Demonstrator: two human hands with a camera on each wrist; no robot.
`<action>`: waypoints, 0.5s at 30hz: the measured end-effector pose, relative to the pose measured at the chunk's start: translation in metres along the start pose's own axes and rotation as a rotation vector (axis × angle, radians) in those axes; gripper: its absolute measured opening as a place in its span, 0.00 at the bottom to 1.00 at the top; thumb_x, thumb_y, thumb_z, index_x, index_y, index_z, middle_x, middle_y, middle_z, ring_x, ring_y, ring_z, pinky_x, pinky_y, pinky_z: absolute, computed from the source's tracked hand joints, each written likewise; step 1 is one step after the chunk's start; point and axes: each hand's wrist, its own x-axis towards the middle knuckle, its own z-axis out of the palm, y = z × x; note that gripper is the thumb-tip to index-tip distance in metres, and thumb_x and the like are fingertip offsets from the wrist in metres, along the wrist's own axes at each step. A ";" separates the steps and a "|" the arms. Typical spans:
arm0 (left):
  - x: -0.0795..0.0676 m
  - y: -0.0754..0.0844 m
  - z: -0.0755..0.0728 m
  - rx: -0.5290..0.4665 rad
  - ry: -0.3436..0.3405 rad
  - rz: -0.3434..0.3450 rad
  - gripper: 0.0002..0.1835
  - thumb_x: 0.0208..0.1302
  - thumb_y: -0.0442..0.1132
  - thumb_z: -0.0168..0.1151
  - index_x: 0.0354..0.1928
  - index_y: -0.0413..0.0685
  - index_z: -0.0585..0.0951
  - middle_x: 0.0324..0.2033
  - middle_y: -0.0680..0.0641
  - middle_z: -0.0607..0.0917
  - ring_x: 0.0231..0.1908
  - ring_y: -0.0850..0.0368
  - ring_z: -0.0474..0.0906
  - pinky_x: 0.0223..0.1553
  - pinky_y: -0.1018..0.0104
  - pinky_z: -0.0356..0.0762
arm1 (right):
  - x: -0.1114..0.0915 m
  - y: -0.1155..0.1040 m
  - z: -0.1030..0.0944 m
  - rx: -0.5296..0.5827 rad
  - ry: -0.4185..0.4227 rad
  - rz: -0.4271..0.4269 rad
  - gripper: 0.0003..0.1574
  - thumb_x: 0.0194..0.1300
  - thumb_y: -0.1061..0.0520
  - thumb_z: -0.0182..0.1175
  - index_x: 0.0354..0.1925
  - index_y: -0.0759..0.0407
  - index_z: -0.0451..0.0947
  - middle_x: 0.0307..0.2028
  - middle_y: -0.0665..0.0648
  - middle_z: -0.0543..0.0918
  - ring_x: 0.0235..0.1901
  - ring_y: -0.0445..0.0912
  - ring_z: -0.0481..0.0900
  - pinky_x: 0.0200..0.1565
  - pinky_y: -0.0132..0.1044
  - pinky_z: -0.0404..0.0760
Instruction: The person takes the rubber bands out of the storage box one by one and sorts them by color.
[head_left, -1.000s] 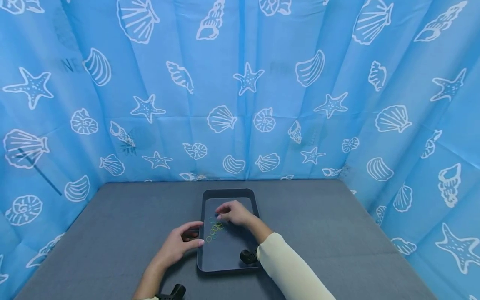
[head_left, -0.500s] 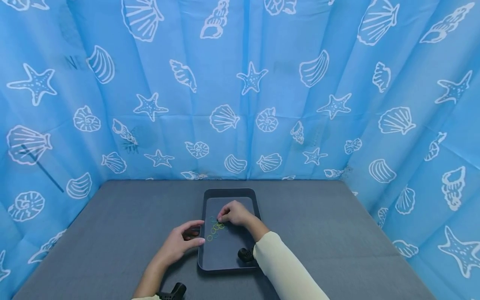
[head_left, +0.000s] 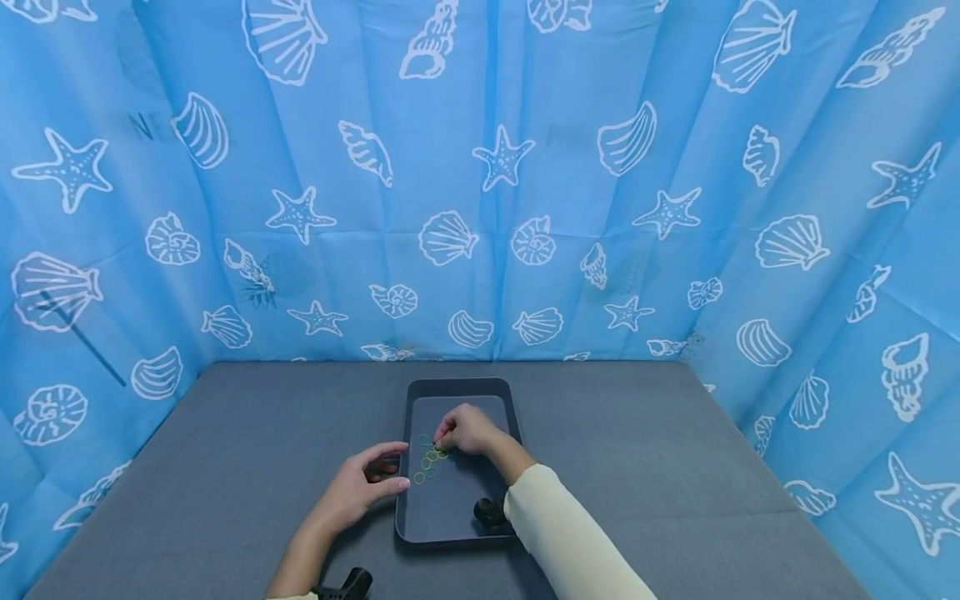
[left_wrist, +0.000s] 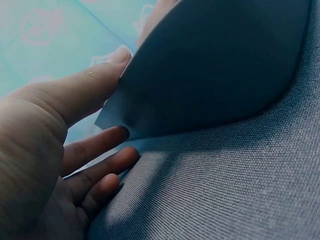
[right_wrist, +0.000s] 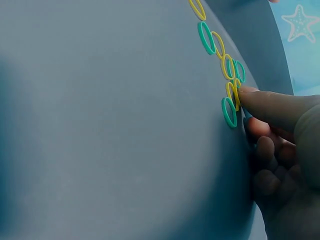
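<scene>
A dark grey rectangular tray (head_left: 444, 512) lies on the table, with several small yellow and green rubber bands near its left side. My right hand (head_left: 467, 431) reaches over the tray, thumb and fingertips brought together among the bands. The right wrist view has its thumb against a yellow rubber band (right_wrist: 236, 97), which appears pinched; the index fingertip is partly hidden. A green rubber band (right_wrist: 229, 112) lies just beside it. At the tray's left wall is my left hand (head_left: 360, 483), thumb touching the rim (left_wrist: 131, 62) and the other fingers loosely bent near the cloth.
Grey cloth (head_left: 637, 450) covers the table around the tray. Behind and at both sides hangs a blue curtain (head_left: 480, 275) printed with white shells and starfish. Each wrist carries a black camera mount, such as the right one (head_left: 491, 512).
My right thumb and fingertips have come together and lowered slightly toward the yellow bands. The left hand stays at the tray's left edge.
</scene>
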 end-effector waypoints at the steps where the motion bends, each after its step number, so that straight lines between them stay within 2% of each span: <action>1: 0.000 0.000 0.000 -0.001 -0.001 0.001 0.28 0.45 0.50 0.65 0.52 0.62 0.72 0.48 0.53 0.73 0.43 0.56 0.72 0.43 0.55 0.68 | 0.000 0.000 0.000 -0.005 -0.001 0.002 0.03 0.51 0.57 0.62 0.23 0.53 0.79 0.20 0.45 0.76 0.22 0.39 0.71 0.27 0.32 0.69; 9: 0.000 -0.001 0.000 -0.003 0.000 0.004 0.27 0.45 0.50 0.66 0.52 0.62 0.72 0.48 0.54 0.74 0.43 0.57 0.72 0.43 0.56 0.68 | -0.001 0.000 0.002 -0.041 -0.011 0.011 0.05 0.53 0.57 0.60 0.21 0.51 0.77 0.20 0.45 0.75 0.22 0.39 0.70 0.26 0.32 0.68; 15: -0.001 0.001 -0.001 -0.005 -0.007 0.004 0.28 0.45 0.50 0.65 0.52 0.60 0.72 0.48 0.52 0.74 0.43 0.56 0.72 0.42 0.56 0.67 | -0.002 -0.002 0.000 0.004 -0.007 0.018 0.05 0.54 0.57 0.60 0.23 0.52 0.78 0.21 0.45 0.76 0.23 0.40 0.71 0.27 0.32 0.68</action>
